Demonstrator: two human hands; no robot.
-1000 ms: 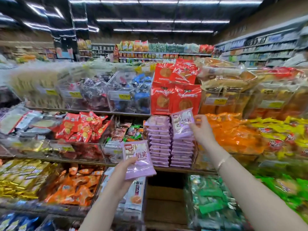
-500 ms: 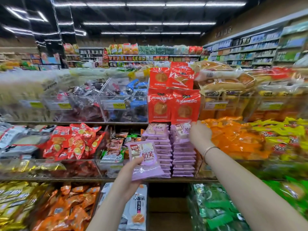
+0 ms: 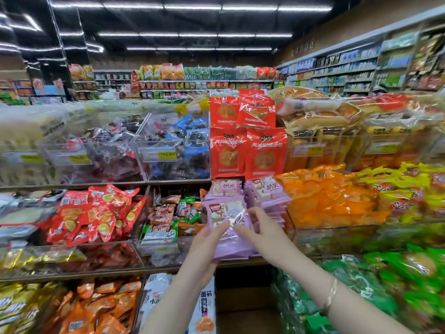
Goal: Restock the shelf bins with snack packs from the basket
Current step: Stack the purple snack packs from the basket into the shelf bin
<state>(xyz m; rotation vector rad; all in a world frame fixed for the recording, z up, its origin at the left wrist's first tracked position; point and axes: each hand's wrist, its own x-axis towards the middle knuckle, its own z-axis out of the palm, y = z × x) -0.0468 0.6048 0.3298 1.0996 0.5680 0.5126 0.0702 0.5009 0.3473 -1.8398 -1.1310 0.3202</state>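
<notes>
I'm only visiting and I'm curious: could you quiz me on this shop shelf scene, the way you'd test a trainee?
1. True or false: only the left hand holds the purple pack.
2. Which packs lie just to the right of the purple stacks, on the same shelf? A: orange packs. B: blue packs. C: green packs.
3. Fill in: the bracelet sits on the ___ wrist.

Key
1. False: the right hand pinches it too.
2. A.
3. Right.
</notes>
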